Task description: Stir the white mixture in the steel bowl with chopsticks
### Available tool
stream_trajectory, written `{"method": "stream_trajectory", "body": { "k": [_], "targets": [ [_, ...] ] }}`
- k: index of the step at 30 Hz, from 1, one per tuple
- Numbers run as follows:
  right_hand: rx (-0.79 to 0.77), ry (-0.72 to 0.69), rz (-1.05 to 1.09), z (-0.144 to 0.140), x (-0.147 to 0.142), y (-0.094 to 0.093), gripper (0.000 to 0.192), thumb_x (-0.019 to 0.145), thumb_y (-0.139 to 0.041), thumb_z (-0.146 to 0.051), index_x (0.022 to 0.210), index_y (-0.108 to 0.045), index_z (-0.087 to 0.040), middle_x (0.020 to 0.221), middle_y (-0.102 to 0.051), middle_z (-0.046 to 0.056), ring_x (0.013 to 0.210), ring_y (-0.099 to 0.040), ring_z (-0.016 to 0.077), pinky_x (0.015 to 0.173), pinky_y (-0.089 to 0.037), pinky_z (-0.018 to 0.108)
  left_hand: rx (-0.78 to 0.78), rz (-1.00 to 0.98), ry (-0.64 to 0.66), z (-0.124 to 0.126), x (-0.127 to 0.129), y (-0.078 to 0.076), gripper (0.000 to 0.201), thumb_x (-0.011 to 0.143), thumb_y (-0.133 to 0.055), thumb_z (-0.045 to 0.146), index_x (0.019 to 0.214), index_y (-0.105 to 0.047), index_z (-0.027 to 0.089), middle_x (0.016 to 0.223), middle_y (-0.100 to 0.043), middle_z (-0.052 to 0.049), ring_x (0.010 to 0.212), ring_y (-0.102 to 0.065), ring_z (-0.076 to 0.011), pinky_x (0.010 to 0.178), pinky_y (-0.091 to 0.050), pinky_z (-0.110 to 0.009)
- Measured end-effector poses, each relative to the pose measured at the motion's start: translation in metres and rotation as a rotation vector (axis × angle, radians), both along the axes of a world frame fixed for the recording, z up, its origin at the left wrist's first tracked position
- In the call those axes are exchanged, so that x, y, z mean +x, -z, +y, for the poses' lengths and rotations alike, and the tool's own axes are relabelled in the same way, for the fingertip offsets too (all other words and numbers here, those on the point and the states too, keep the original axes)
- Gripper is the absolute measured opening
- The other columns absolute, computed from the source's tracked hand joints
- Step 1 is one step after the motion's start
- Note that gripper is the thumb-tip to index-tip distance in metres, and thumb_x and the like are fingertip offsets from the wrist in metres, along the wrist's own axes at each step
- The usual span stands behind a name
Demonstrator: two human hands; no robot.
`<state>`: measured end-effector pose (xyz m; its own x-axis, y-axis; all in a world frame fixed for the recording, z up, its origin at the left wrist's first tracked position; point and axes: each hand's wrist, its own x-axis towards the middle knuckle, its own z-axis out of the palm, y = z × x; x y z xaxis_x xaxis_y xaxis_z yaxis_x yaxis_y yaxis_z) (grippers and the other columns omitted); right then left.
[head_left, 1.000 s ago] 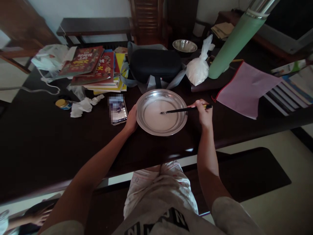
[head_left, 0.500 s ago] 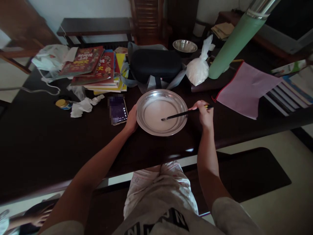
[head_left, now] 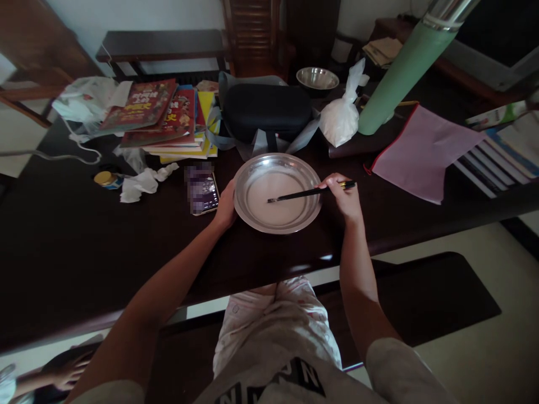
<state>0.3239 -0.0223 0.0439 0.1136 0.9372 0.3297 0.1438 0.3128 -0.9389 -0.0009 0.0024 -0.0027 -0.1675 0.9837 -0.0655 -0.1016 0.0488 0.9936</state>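
Right-hand grip [head_left: 343, 197] pinches black chopsticks [head_left: 309, 193], tips in whitish liquid in the steel plate [head_left: 252, 219] on the desk; left hand [head_left: 226, 207] steadies its rim. Stirring seems underway; gentle strokes suit next.

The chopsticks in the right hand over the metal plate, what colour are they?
Black chopsticks with a yellowish band near the right hand; the head view shows them best.
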Motion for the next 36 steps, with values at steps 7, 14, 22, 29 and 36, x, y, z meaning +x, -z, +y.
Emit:
{"method": "stream_trajectory", "body": {
  "k": [7, 14, 22, 29, 36],
  "targets": [
    [0.026, 0.112, 0.046, 0.0013, 0.003, 0.0015, 0.06, 0.084, -0.077, -0.081, 0.062, -0.067, -0.026, 0.056, -0.068, -0.003, 0.061, -0.077, 0.02, 0.072, -0.065, 0.036, 0.089, 0.167, 0.039, 0.0016, -0.006, 0.0072, 0.037, 0.099, -0.063, 0.055, 0.111, -0.08, 0.025, 0.126, -0.082, -0.007, 0.13, -0.07, -0.0294, 0.116, -0.053, -0.041],
    [0.041, 0.084, 0.019, 0.0016, 0.0006, 0.0014, 0.055, 0.083, -0.079, -0.08, 0.068, -0.072, -0.027, 0.062, -0.074, -0.002, 0.067, -0.079, 0.021, 0.075, -0.065, 0.037, 0.017, -0.003, -0.003, 0.0006, 0.0006, 0.0027, 0.036, 0.098, -0.064, 0.056, 0.102, -0.08, 0.024, 0.111, -0.083, -0.006, 0.116, -0.074, -0.0274, 0.107, -0.058, -0.039],
    [0.02, -0.02, 0.002, 0.001, -0.0002, 0.0015, 0.053, 0.083, -0.081, -0.077, 0.069, -0.076, -0.027, 0.066, -0.076, -0.001, 0.069, -0.079, 0.0207, 0.075, -0.065, 0.037, 0.021, 0.075, -0.007, 0.0002, -0.0058, 0.004, 0.033, 0.098, -0.065, 0.055, 0.093, -0.076, 0.024, 0.111, -0.082, -0.007, 0.12, -0.072, -0.0286, 0.106, -0.058, -0.039],
    [0.013, 0.095, 0.042, 0.0004, 0.0031, 0.0007, 0.058, 0.084, -0.077, -0.081, 0.063, -0.068, -0.027, 0.058, -0.071, -0.003, 0.061, -0.077, 0.0203, 0.072, -0.065, 0.037, 0.03, 0.079, -0.015, -0.0004, 0.0001, -0.0007, 0.035, 0.099, -0.06, 0.053, 0.092, -0.075, 0.022, 0.104, -0.08, -0.007, 0.111, -0.073, -0.027, 0.105, -0.058, -0.04],
    [0.032, 0.088, 0.006, 0.0013, 0.0012, 0.0004, 0.057, 0.083, -0.077, -0.082, 0.068, -0.071, -0.027, 0.061, -0.073, -0.002, 0.066, -0.079, 0.0212, 0.077, -0.066, 0.038, 0.115, 0.185, 0.031, 0.0006, -0.0051, 0.0021, 0.029, 0.097, -0.064, 0.049, 0.101, -0.079, 0.024, 0.124, -0.082, -0.007, 0.128, -0.07, -0.0284, 0.12, -0.049, -0.04]
  ]
}}
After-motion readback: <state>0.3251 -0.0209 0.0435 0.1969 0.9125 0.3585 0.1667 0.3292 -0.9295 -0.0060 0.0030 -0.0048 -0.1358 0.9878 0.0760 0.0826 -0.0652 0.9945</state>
